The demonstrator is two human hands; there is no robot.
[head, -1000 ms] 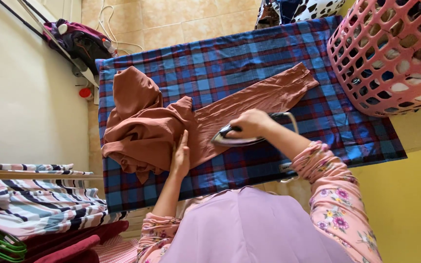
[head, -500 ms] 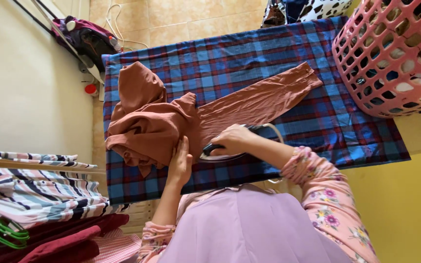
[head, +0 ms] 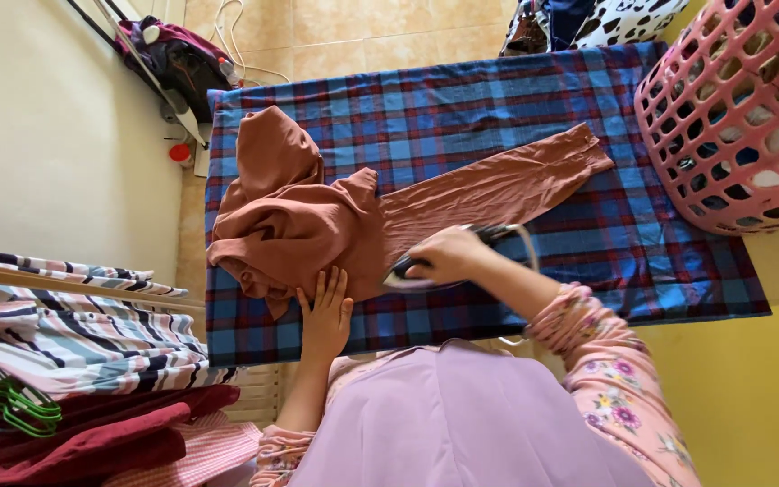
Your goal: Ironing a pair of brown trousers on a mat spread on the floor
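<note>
A rust-brown garment (head: 317,216) lies on a blue and red plaid cloth (head: 462,108) that covers the ironing surface. Its body is bunched up at the left and one long sleeve (head: 507,185) stretches flat toward the right. My right hand (head: 448,255) grips the handle of a clothes iron (head: 407,272), which rests on the garment near the sleeve's base. My left hand (head: 325,311) lies flat, fingers spread, pressing the near edge of the bunched fabric.
A pink plastic laundry basket (head: 741,108) stands at the right end. Striped and dark red clothes (head: 74,361) hang at the lower left with green hangers (head: 2,401). A cream wall runs along the left, and a bag (head: 182,59) lies on the tiled floor beyond.
The iron slid left and nearer along the sleeve toward the bunched body. My left hand drew back toward the near edge of the garment. The view shifted a little.
</note>
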